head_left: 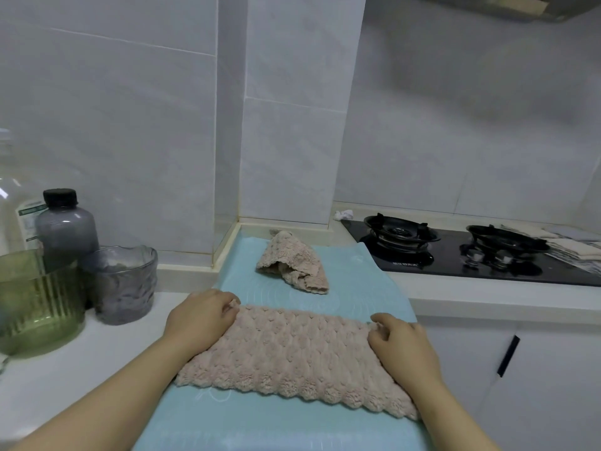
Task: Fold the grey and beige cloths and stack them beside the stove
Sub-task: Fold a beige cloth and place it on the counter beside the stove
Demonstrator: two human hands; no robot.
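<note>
While lying flat across the teal mat (351,278), held at both far corners: folded beige cloth (292,349), a long strip with a scalloped near edge. Pinched at the far-left corner by curled fingers of the left hand (201,317); gripped at the far-right corner by curled fingers of the right hand (400,343). Farther back on the mat, apart, 1 crumpled beige cloth (292,262). Rightward, black stove (455,252) with 2 burners; at its right side, stack of folded cloths (566,247). Leftward on the counter: dark-capped bottle (66,226), grey glass (122,284), green glass (39,304).
</note>
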